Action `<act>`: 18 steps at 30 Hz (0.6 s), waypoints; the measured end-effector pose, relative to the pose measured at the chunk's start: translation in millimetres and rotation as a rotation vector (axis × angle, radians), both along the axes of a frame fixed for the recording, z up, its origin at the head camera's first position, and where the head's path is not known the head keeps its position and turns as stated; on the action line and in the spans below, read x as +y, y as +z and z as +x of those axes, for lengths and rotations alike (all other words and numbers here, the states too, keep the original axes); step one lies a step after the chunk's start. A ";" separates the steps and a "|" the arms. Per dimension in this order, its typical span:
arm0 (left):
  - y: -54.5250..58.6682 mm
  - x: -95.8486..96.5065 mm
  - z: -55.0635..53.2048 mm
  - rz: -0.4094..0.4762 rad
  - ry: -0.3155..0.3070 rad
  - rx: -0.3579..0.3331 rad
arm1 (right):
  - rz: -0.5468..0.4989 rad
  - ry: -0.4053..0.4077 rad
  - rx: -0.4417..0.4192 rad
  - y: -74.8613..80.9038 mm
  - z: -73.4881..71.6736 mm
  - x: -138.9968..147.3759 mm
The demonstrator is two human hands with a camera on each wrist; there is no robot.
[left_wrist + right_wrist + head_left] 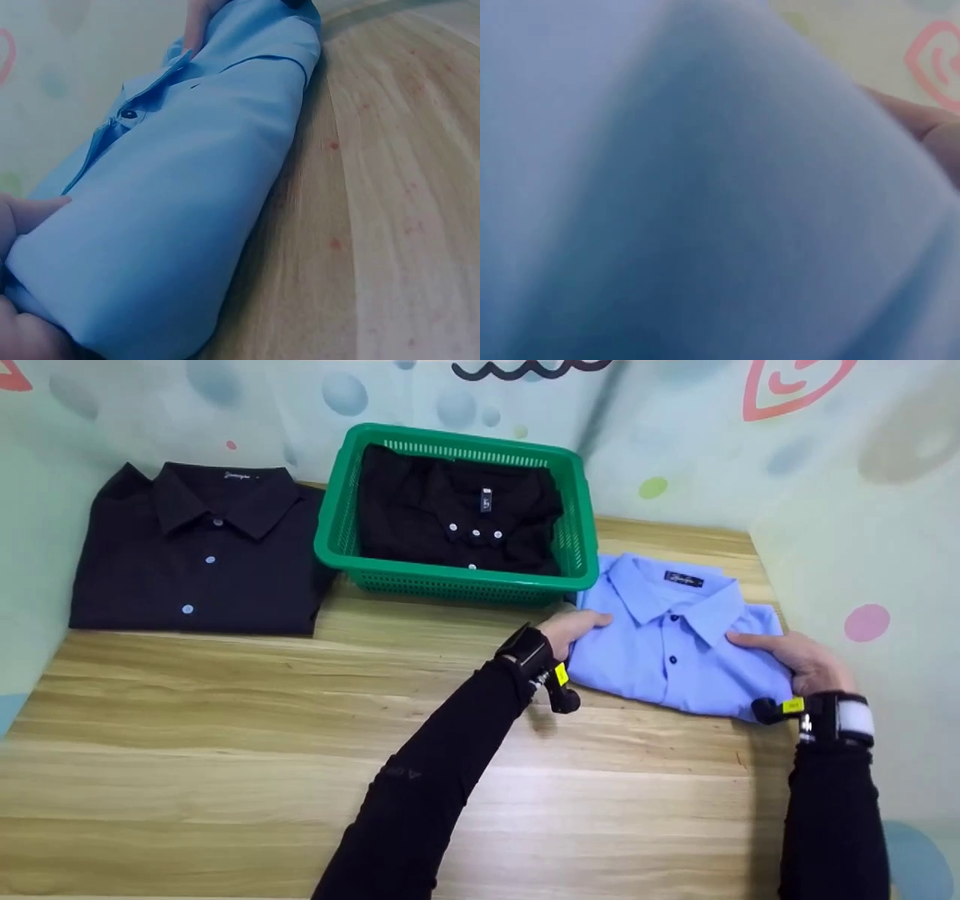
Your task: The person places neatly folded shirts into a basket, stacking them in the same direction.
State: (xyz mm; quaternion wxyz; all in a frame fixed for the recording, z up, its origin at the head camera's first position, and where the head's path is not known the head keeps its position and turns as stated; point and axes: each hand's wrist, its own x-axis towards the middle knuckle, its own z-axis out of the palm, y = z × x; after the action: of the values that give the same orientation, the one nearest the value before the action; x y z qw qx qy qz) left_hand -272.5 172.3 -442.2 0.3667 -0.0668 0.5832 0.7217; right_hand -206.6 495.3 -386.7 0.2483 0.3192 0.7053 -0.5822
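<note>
Blue shirt [634, 656]: is lying folded at the right of the wooden table [225, 750], just beside the right end of the green basket [457, 574]; whether the 2 are touching is not showing clearly.
Left hand [568, 631]: is pinching the shirt's left side, the thumb resting on top and the fingers curling at the edge.
Right hand [814, 660]: is gripping the right side, its thumb lying over the front; most of its other fingers are hiding behind the cloth.
Weight and feel: is looking light and soft, the smooth cloth probably sliding a little over itself.
Stiffness: the collar [720, 611] is seeming the firmest part; the body is bulging and is likely to sag between 2 holds.
Fragility: nothing is looking breakable, though the folds could be loosening if only 1 layer were being held.
Best hold: both side edges, thumbs above and fingers under all layers, as the 2 hands are roughly doing.
Pointing: the collar is facing the far wall [885, 547], the near folded edge facing the person.
Long axis: is running side to side, the right end slanting slightly nearer the person.
Front buttons [673, 660]: 2 dark ones are showing, lining up across that axis.
</note>
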 end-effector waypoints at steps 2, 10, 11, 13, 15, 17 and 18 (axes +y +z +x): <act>-0.5 0.2 0.5 -0.003 0.006 0.002 | 0.026 0.011 0.029 -0.6 6.2 -0.5; -2.4 3.1 2.2 -0.035 0.026 0.065 | -0.042 -0.021 0.049 -16.4 10.7 9.0; -2.4 3.1 2.0 -0.029 0.022 0.065 | -0.054 -0.028 0.046 -18.2 9.9 10.2; -2.3 3.1 1.6 -0.024 0.018 0.060 | -0.073 -0.040 0.038 -21.0 8.5 12.1; -2.3 2.5 1.2 -0.006 0.012 0.049 | -0.087 -0.046 0.041 -22.7 7.2 13.0; -2.8 1.9 1.1 -0.009 0.020 0.049 | -0.093 -0.042 0.045 -24.1 5.8 12.9; -3.3 1.4 1.0 -0.014 0.027 0.054 | -0.091 -0.037 0.049 -24.6 5.1 12.3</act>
State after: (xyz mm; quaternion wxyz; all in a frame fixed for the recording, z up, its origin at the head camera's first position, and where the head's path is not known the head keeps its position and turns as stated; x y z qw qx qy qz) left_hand -271.5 173.7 -445.5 0.3408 -0.0577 0.5970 0.7240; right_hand -201.5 507.7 -411.3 0.2347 0.3061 0.6780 -0.6258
